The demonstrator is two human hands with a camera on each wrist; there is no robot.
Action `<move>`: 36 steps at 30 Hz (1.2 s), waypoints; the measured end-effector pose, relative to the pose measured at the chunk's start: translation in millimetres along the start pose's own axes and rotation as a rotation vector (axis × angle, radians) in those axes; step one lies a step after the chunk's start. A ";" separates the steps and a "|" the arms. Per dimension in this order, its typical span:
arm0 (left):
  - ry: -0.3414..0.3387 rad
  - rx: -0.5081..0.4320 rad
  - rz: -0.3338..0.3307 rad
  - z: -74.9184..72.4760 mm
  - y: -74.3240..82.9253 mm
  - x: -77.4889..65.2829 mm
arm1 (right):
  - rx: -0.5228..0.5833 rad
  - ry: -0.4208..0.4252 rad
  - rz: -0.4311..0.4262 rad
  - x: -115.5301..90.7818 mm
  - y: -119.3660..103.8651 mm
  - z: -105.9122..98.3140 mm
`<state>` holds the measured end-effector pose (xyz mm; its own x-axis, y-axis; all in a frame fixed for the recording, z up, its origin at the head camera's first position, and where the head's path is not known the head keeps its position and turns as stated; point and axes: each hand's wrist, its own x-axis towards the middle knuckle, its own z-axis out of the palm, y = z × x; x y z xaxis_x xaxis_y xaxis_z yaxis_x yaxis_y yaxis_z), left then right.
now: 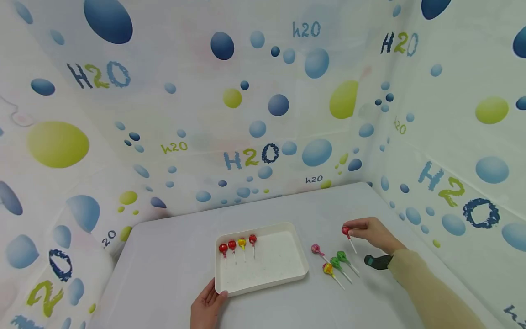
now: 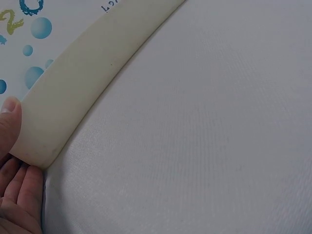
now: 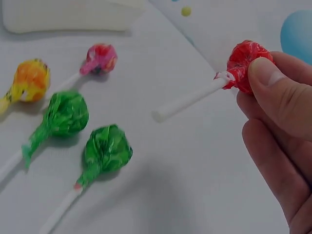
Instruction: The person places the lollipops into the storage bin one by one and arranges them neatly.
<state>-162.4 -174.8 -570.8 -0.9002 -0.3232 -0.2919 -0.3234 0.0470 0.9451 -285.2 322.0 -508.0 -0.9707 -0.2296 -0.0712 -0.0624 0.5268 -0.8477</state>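
Red lollipop (image 1: 346, 231) pinched in right hand (image 1: 373, 234) at frame right: handle lightly, steadying the lower-centre tray (image 1: 279, 265) gripped by left hand (image 1: 207, 308).

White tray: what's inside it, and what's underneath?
Inside the white tray, four lollipops, three red and one yellow, lie in a row toward its left side. The left hand grips its near-left corner. The tray hides whatever is underneath.
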 end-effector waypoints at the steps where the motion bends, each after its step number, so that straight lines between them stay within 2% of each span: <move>1: 0.003 0.001 0.001 -0.1 0.0 -0.2 | 0.011 -0.009 -0.001 3.2 -3.5 1.6; 6: 0.005 0.006 0.010 -0.3 -0.2 -0.8 | 0.054 -0.084 -0.023 22.3 -25.3 17.6; 14: 0.000 0.015 0.052 -4.6 -1.1 -3.1 | 0.083 -0.230 -0.091 66.5 -65.9 72.4; 22: -0.001 0.015 0.086 -4.0 0.2 -2.9 | 0.083 -0.256 -0.065 101.0 -94.0 134.0; 25: 0.002 0.017 0.091 -3.6 -0.6 -0.7 | 0.054 -0.235 -0.028 108.4 -101.6 158.5; 28: 0.003 0.014 0.105 -4.1 -1.9 0.2 | 0.029 -0.174 0.002 111.4 -105.9 182.4; 36: 0.012 0.026 0.110 -3.8 -1.2 -3.1 | -0.106 0.095 0.037 108.0 -103.7 230.3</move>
<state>-158.1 -177.4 -570.5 -0.9270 -0.3261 -0.1852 -0.2309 0.1074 0.9670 -330.1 54.1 -548.9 -0.9901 -0.1326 -0.0465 -0.0459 0.6179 -0.7849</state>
